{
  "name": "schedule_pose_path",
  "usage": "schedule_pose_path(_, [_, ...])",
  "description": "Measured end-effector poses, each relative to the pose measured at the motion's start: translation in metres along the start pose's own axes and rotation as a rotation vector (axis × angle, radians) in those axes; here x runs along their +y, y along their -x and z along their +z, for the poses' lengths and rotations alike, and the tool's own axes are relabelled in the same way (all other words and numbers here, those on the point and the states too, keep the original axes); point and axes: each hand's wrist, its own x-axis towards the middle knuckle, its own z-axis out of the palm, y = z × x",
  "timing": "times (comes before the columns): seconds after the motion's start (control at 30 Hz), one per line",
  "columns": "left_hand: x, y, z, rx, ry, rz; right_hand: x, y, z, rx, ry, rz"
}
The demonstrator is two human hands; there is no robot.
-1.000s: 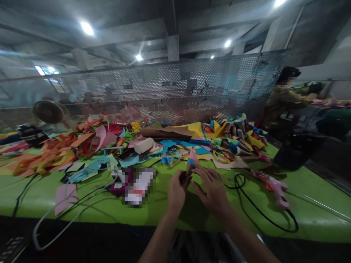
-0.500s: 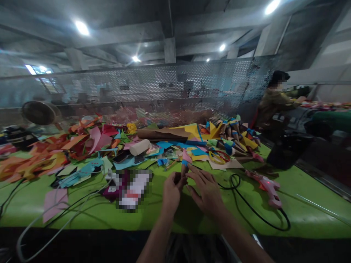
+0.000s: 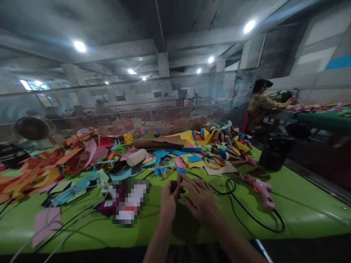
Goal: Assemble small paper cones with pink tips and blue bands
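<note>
My left hand (image 3: 168,199) is closed around the lower end of a small paper craft piece (image 3: 180,167), a brown stem with a pink top and a blue band. It stands upright over the green table (image 3: 296,215). My right hand (image 3: 201,199) rests beside it with fingers stretched out, the fingertips touching the piece's base. Both forearms come in from the bottom edge.
A pink glue gun (image 3: 260,189) with a black cord (image 3: 246,212) lies to the right. Piles of coloured paper scraps (image 3: 63,160), a white roll (image 3: 136,157), scissors (image 3: 212,162) and finished craft pieces (image 3: 227,140) fill the back. A perforated screen (image 3: 153,98) stands behind. Another person (image 3: 260,106) works at the far right.
The view has tilted up and shifted right a little. My hands stay together on the craft piece, with almost no change in grip.
</note>
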Motion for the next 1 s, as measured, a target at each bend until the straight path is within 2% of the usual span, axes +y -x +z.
schedule_pose_path(0.4, [0.0012, 0.0016, 0.0001, -0.007, 0.016, -0.046, 0.0027, -0.0007, -0.0011, 0.007, 0.021, -0.004])
schedule_pose_path(1.0, [0.0021, 0.0031, 0.0000, -0.045, 0.058, -0.021, 0.0048, -0.0001, 0.0027, 0.026, -0.014, -0.013])
